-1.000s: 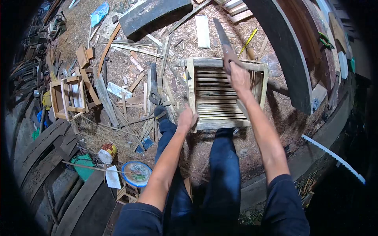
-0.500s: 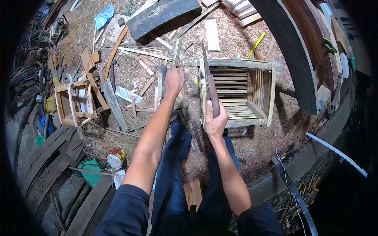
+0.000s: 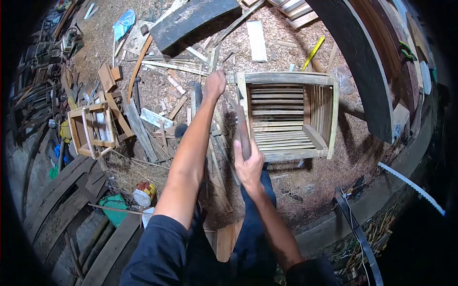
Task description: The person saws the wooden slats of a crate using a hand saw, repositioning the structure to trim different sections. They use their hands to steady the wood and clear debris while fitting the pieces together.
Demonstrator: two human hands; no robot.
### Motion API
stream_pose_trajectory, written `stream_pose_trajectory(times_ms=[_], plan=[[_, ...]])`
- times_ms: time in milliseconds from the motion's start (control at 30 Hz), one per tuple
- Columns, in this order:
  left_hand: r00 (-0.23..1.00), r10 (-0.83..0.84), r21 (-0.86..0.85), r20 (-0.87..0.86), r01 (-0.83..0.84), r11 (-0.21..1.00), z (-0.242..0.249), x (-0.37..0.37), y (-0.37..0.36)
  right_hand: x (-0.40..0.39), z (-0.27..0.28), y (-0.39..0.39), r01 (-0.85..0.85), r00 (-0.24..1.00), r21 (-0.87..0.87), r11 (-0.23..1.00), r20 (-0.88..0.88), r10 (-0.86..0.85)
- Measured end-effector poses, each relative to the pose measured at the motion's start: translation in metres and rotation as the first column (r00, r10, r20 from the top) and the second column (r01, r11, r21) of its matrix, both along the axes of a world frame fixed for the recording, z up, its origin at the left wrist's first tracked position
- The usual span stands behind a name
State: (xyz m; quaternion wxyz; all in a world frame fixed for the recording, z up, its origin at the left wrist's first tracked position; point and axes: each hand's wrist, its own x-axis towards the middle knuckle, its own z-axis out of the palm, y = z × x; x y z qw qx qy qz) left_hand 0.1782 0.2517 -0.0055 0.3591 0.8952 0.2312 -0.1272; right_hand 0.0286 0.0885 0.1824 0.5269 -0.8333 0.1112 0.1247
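My right hand (image 3: pixel 249 164) is wrapped around the handle of a handsaw (image 3: pixel 242 125), whose blade I see nearly edge-on, pointing away from me. The blade lies along the left side of a slatted wooden crate frame (image 3: pixel 291 77), which rests on its side. A short rail end (image 3: pixel 231 76) sticks out from the frame's far left corner. My left hand (image 3: pixel 215 82) is closed at that projecting end; its fingers partly hide what they grip. Whether the blade touches the rail I cannot make out.
A dark heavy beam (image 3: pixel 195 24) lies at the back. A yellow tape measure blade (image 3: pixel 314 51) and a white board (image 3: pixel 257 41) lie beyond the crate. At left are a small wooden frame (image 3: pixel 93 127) and a paint can (image 3: pixel 143 194). Right, a toothed blade (image 3: pixel 412 187) juts out.
The handsaw and my right hand have drawn back toward me and slightly left. My left hand has shifted slightly right and away. My legs have moved and the view has shifted a little.
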Motion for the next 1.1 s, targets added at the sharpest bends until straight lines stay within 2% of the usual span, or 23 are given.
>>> stream_pose_trajectory(times_ms=[33,67,133,167,200,267,300,333,367,400,467,533,567,600,667,700,733,800,867,967,1000,1067,1100], plan=[[0.996,0.070,0.001,-0.046,-0.070,0.998,-0.002,0.003,-0.003,-0.002,0.006,0.002,0.035,0.998,0.001,0.999,-0.050,-0.035],[0.997,0.059,-0.008,-0.044,-0.059,0.998,-0.005,0.002,-0.007,-0.005,0.009,0.004,0.073,0.992,-0.004,0.997,-0.099,-0.073],[0.995,0.103,0.048,-0.007,-0.102,0.994,-0.027,0.009,-0.015,-0.011,0.007,0.008,0.110,0.994,-0.048,0.993,-0.024,-0.111],[0.991,0.129,-0.002,0.020,-0.129,0.992,-0.037,0.009,-0.021,-0.017,0.003,0.014,0.146,0.989,-0.087,0.985,0.024,-0.144],[0.991,0.130,-0.011,-0.030,-0.131,0.991,-0.038,-0.015,-0.024,-0.025,0.000,0.015,0.133,0.989,-0.111,0.985,-0.048,-0.139],[0.990,0.127,-0.109,-0.055,-0.133,0.985,-0.014,-0.003,-0.023,-0.032,-0.013,0.023,0.103,0.994,-0.192,0.976,-0.011,-0.107],[0.984,0.158,-0.107,-0.084,-0.166,0.980,-0.003,-0.005,-0.031,-0.023,-0.016,0.033,0.100,0.994,-0.193,0.976,-0.019,-0.106],[0.983,0.158,-0.107,-0.097,-0.168,0.980,-0.004,-0.008,-0.037,-0.002,-0.021,0.042,0.176,0.984,-0.123,0.977,-0.019,-0.179],[0.982,0.184,-0.096,-0.033,-0.187,0.978,-0.004,-0.012,-0.043,0.016,-0.029,0.051,0.254,0.967,-0.054,0.966,-0.026,-0.255],[0.977,0.209,-0.087,0.036,-0.206,0.975,-0.005,-0.017,-0.046,0.031,-0.040,0.051,0.209,0.976,-0.112,0.971,-0.039,-0.215],[0.977,0.208,-0.111,0.050,-0.201,0.973,-0.011,-0.008,-0.042,0.042,-0.045,0.054,0.167,0.984,-0.150,0.974,-0.035,-0.174],[0.973,0.207,-0.098,0.101,-0.197,0.975,-0.015,-0.004,-0.034,0.020,-0.027,0.035,0.139,0.983,-0.092,0.986,-0.109,-0.149],[0.960,0.227,-0.090,0.163,-0.215,0.972,-0.006,-0.004,-0.032,0.001,-0.017,0.027,0.107,0.994,-0.144,0.984,-0.017,-0.110],[0.958,0.238,-0.094,0.162,-0.225,0.970,-0.004,-0.009,-0.035,-0.013,-0.012,0.021,0.096,0.995,-0.147,0.984,-0.017,-0.100],[0.957,0.288,-0.177,0.046,-0.276,0.945,-0.003,-0.015,-0.040,-0.026,-0.008,0.016,0.066,0.998,-0.227,0.972,0.022,-0.063],[0.965,0.260,-0.141,0.045,-0.251,0.958,-0.004,-0.017,-0.043,-0.013,-0.015,0.023,0.025,0.993,-0.295,0.955,0.119,0.010],[0.965,0.257,-0.144,0.042,-0.249,0.958,-0.003,-0.018,-0.048,0.003,-0.034,0.029,0.102,0.994,-0.118,0.988,-0.030,-0.106],[0.960,0.246,-0.100,0.133,-0.234,0.967,-0.002,-0.025,-0.057,0.064,-0.044,0.040,0.139,0.986,-0.114,0.984,-0.073,-0.148],[0.965,0.237,-0.105,0.116,-0.225,0.969,-0.011,-0.020,-0.048,0.049,-0.048,0.026,0.103,0.992,-0.103,0.989,-0.056,-0.110],[0.958,0.265,-0.116,0.108,-0.253,0.960,-0.010,-0.018,-0.051,-0.023,-0.021,-0.007,0.062,0.997,-0.187,0.980,0.046,-0.054],[0.951,0.289,-0.099,0.111,-0.278,0.955,-0.007,-0.023,-0.055,-0.019,-0.023,-0.006,0.060,0.998,-0.193,0.979,0.041,-0.053],[0.960,0.278,-0.100,0.042,-0.272,0.957,-0.003,-0.033,-0.067,0.001,-0.035,0.006,0.057,0.988,-0.215,0.975,0.150,-0.024],[0.955,0.285,-0.119,0.089,-0.273,0.954,0.010,-0.036,-0.075,0.027,-0.048,0.012,0.107,0.994,-0.155,0.982,-0.007,-0.109]])
